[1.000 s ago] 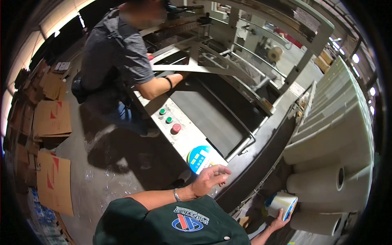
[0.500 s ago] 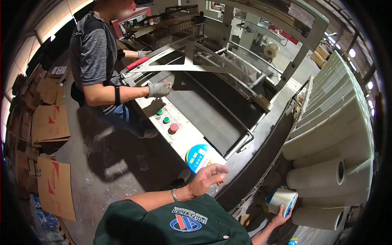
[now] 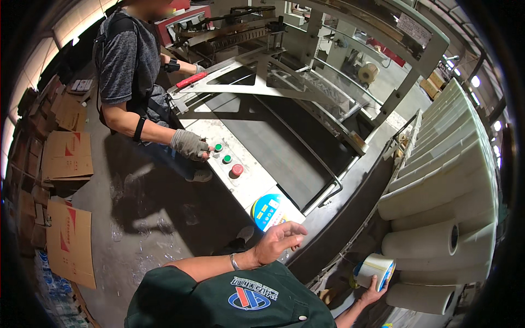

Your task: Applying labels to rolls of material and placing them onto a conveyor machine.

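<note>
My left hand (image 3: pixel 278 241) is raised over the front corner of the machine, fingers loosely bent and thumb apart, with nothing in it. Just beyond its fingers, a round blue, white and yellow printed piece (image 3: pixel 266 210) lies on the white machine panel (image 3: pixel 249 188); I cannot tell if the hand touches it. Low on the right, my right hand (image 3: pixel 373 291) grips a short white roll (image 3: pixel 374 269) with a blue printed end, the fingers wrapped round its near side. The roll is tilted and held off to the side of the machine.
A co-worker's gloved hand (image 3: pixel 190 145) is beside the green buttons (image 3: pixel 219 147) and red button (image 3: pixel 236 170). A dark conveyor belt (image 3: pixel 273 145) runs under a metal frame. Large white rolls (image 3: pixel 421 240) are stacked at right. Flattened cardboard boxes (image 3: pixel 70 243) stand at left.
The co-worker's gloved hand has moved from over the belt edge down to the buttons. My hands have kept almost the same pose, the roll still in my right one.
</note>
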{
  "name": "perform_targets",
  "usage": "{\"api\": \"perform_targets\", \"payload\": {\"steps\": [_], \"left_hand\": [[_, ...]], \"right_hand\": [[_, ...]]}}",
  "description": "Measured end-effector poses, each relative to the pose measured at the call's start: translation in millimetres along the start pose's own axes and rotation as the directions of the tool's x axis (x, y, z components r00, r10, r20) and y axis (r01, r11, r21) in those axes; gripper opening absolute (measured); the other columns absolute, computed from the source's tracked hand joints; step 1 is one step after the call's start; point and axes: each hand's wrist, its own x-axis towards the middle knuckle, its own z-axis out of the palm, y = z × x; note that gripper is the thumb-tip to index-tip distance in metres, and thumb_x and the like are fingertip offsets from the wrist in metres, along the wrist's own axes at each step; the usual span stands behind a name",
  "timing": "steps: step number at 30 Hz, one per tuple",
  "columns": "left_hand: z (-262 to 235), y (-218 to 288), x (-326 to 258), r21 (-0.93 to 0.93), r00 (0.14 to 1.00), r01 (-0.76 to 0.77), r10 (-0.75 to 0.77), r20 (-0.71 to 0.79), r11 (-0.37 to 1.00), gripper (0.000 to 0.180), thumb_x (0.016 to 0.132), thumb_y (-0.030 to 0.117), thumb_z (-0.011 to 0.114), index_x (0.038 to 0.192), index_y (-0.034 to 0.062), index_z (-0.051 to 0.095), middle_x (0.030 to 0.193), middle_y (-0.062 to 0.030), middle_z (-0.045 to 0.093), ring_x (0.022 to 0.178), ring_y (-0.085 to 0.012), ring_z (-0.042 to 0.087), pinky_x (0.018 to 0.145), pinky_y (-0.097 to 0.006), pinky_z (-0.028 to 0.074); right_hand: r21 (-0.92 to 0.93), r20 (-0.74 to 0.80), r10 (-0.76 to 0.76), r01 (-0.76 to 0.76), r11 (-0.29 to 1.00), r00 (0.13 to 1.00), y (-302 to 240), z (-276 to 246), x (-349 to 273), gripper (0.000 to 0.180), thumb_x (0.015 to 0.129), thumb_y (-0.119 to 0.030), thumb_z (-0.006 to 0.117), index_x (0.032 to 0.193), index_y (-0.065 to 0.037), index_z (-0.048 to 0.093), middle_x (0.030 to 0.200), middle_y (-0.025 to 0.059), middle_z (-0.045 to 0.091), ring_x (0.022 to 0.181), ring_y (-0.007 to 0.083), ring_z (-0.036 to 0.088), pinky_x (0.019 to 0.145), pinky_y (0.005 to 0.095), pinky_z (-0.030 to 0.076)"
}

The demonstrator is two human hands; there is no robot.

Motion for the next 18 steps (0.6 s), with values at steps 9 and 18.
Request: {"api": "perform_targets", "payload": {"steps": [9, 18], "left_hand": [[-21.1, 6.4, 1.1, 0.028, 0.999, 0.044, -0.044, 0.000, 0.999, 0.028, 0.101, 0.018, 0.064, 0.124, 0.0006, 0.063, 0.100, -0.0024, 0.065, 0.091, -0.0080, 0.060, 0.085, -0.027, 0.052], [-121.8, 61.0, 72.9, 0.410, 0.976, -0.145, 0.062, 0.208, 0.900, 0.026, 0.097, 0.025, 0.070, 0.112, 0.0035, 0.069, 0.091, -0.0045, 0.070, 0.080, -0.0110, 0.065, 0.075, -0.028, 0.053]], "right_hand": [[-0.042, 0.031, -0.066, 0.067, 0.997, 0.997, 3.2, 13.1, -5.8, 0.072, 0.083, -0.032, 0.089, 0.139, 0.001, 0.056, 0.131, 0.0166, 0.062, 0.114, 0.0242, 0.060, 0.099, 0.0365, 0.051], [-0.032, -0.081, 0.012, -0.014, 0.999, 0.997, -98.7, 55.4, -92.7, 0.073, 0.082, -0.030, 0.089, 0.138, 0.003, 0.056, 0.130, 0.0172, 0.062, 0.113, 0.0260, 0.061, 0.098, 0.0374, 0.052]]}}
